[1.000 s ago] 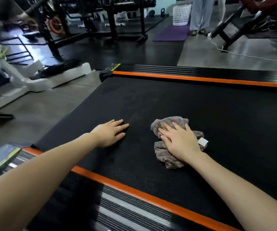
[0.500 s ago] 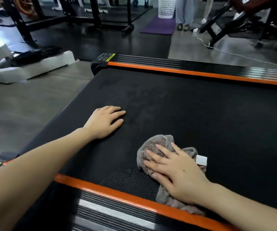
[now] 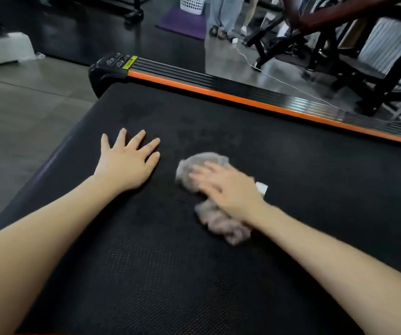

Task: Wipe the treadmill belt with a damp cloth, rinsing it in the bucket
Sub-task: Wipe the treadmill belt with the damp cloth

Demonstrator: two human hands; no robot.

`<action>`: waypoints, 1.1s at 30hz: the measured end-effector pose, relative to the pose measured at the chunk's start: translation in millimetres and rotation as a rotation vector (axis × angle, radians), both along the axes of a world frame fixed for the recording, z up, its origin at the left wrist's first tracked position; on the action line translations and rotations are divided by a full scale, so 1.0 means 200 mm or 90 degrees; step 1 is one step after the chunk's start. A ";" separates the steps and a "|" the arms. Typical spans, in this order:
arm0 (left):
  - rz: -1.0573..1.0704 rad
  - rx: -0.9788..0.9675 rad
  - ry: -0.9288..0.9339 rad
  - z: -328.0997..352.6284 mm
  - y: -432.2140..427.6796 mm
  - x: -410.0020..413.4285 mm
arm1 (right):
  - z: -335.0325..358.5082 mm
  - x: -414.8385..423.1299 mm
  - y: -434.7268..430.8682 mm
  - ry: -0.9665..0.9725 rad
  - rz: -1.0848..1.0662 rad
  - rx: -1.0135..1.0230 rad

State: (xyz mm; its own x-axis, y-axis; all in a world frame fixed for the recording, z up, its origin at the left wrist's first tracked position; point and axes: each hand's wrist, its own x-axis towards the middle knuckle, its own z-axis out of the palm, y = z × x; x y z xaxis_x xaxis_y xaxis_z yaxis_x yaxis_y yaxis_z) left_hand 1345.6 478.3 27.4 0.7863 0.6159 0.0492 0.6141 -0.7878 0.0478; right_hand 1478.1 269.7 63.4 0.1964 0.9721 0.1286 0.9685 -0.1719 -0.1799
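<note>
The black textured treadmill belt point(image 3: 218, 274) fills the lower view. A crumpled grey-brown cloth point(image 3: 221, 221) with a white tag lies on it right of centre. My right hand point(image 3: 228, 187) presses flat on the cloth, fingers straight and blurred by motion. My left hand point(image 3: 128, 163) rests flat on the belt to the left of the cloth, fingers spread. No bucket is in view.
An orange-edged black side rail point(image 3: 243, 95) borders the belt's far side. Grey floor point(image 3: 20, 105) lies to the left. A black bench frame point(image 3: 339, 56) and a white cable stand at the back right. A person's legs point(image 3: 223, 15), a purple mat and a white basket are at the top.
My right hand has pushed the cloth away from the near orange rail, up the belt towards its middle. My left hand stays flat on the belt with fingers spread wider.
</note>
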 end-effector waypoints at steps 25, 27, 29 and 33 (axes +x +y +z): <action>0.026 -0.014 0.031 0.05 -0.04 0.02 | -0.02 0.14 0.05 -0.052 -0.178 -0.005; 0.030 -0.011 0.035 0.06 -0.04 0.10 | -0.07 0.03 -0.14 -0.039 -0.043 0.043; 0.030 -0.012 0.040 0.08 -0.04 0.20 | -0.07 0.08 -0.16 -0.011 0.003 0.032; 0.039 -0.012 0.042 0.08 0.00 0.36 | -0.01 0.43 0.21 -0.061 -0.115 -0.042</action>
State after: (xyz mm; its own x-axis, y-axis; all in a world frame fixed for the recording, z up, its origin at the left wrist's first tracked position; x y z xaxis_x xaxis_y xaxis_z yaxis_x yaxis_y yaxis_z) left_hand 1417.4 477.5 42.6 0.7480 0.6635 -0.0135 0.6637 -0.7478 0.0207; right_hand 1563.5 311.4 60.6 0.3587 0.9288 0.0929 0.9329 -0.3531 -0.0713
